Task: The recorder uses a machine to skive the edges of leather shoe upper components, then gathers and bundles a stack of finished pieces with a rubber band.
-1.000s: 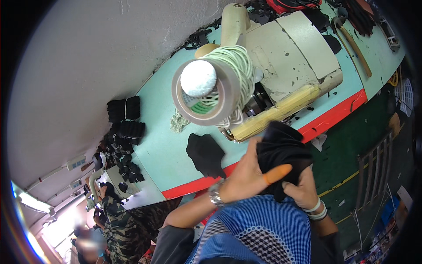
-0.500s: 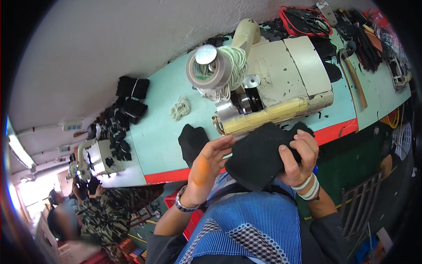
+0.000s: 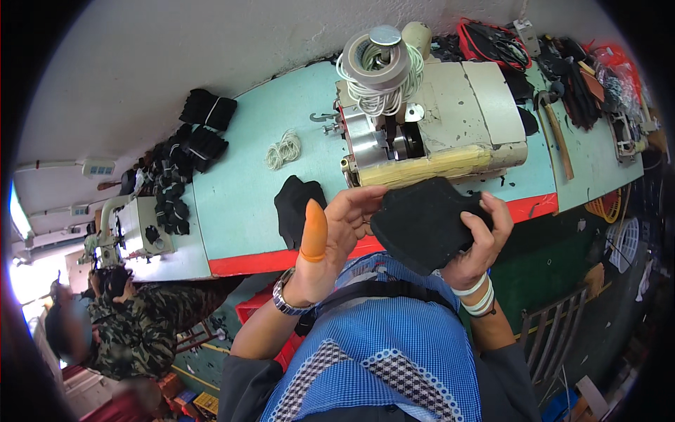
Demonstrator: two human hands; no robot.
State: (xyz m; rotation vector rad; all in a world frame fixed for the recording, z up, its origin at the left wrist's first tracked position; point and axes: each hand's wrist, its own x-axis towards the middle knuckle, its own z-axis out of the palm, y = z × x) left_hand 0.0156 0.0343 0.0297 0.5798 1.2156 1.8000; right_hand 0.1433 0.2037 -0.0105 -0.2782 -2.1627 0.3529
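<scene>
My right hand (image 3: 479, 235) is closed on a curved black fabric piece (image 3: 425, 224), holding it up in front of the bench edge. White bands circle that wrist. My left hand (image 3: 330, 239) is open beside the piece's left edge, its thumb raised in an orange finger cot (image 3: 314, 228); its fingertips reach the edge, partly behind it. On the bench to the left lies another black fabric piece (image 3: 297, 207). Just beyond my hands stands a cream sewing machine (image 3: 457, 105), its front wrapped in yellow tape.
A tape roll (image 3: 376, 65) draped with white cord tops the machine. A small cord coil (image 3: 283, 149) lies left, near black bundles (image 3: 209, 110). A hammer (image 3: 560, 141) and a red-trimmed bag (image 3: 494, 43) are on the right. A person in camouflage (image 3: 133, 323) works at another machine.
The black piece has turned and tilted in my right hand. My left hand has turned so its orange-covered thumb stands up away from the fingers. The view has shifted slightly.
</scene>
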